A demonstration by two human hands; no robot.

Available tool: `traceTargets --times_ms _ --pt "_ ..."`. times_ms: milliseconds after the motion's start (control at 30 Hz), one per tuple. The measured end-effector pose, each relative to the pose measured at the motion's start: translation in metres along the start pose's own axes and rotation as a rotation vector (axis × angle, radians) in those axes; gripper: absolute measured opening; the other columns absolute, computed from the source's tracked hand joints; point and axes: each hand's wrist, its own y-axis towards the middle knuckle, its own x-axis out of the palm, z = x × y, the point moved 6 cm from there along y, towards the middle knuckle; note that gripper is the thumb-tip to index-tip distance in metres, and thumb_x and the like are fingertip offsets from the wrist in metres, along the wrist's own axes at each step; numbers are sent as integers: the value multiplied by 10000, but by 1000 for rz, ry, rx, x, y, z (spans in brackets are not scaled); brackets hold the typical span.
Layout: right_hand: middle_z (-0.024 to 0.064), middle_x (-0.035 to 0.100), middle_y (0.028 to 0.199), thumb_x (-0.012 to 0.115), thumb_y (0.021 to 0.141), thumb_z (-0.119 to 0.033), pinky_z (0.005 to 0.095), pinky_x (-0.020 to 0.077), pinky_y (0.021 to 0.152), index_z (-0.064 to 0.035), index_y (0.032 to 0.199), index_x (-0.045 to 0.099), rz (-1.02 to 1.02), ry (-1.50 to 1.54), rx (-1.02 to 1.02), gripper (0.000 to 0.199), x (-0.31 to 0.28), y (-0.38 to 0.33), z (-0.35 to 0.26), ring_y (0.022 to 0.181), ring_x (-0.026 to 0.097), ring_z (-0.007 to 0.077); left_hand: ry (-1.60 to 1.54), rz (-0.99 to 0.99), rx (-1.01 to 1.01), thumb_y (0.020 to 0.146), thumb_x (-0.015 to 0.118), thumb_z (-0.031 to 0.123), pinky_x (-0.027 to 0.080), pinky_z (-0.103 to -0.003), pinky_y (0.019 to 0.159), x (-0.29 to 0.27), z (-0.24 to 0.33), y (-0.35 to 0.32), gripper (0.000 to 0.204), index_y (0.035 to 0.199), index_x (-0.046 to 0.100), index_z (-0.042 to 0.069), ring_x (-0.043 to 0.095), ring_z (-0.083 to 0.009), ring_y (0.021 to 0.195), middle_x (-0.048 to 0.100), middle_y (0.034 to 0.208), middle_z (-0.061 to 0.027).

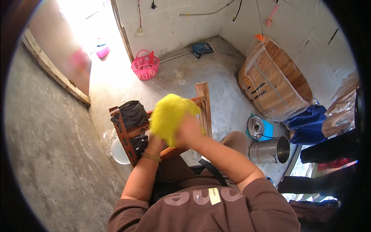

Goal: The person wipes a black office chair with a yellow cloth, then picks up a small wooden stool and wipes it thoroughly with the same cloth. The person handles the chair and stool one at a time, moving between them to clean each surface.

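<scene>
A bright yellow cloth [170, 118] is bunched up in front of me, partly smeared by motion. My right hand [189, 133] is closed on its right side, blurred, with the fingertips lost in the folds. From below, my left hand [156, 143] grips the cloth's lower left edge, its fingers mostly hidden behind it. Under both hands stands a brown wooden frame [203, 98], like a small rack or chair. Black strap-like woven pieces [132, 113] are wrapped on or hung over its left side.
A white bucket [120, 151] stands left of the frame. Ahead are a pink basket [145, 69] and a blue scale [203, 48]. On the right are a plastic-wrapped wooden tub [270, 81], a steel pot [266, 150], a metal-topped blue item [256, 125] and hanging clothes [309, 121].
</scene>
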Motion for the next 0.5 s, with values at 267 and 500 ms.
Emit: traceTargets --times_ms 267,500 --pt "59 606 919 580 654 -144 365 501 727 -62 799 660 324 73 -386 185 30 12 -9 943 555 254 393 -42 287 934 518 242 437 -334 932 -34 4 6 369 1243 477 45 509 -204 1120 535 1222 -57" --pt "47 611 982 624 651 -139 370 496 757 -90 866 663 114 -69 8 224 65 -11 85 997 547 267 298 133 -52 884 486 119 484 -316 830 7 8 -5 249 1040 615 -26 613 -175 905 646 966 -90"
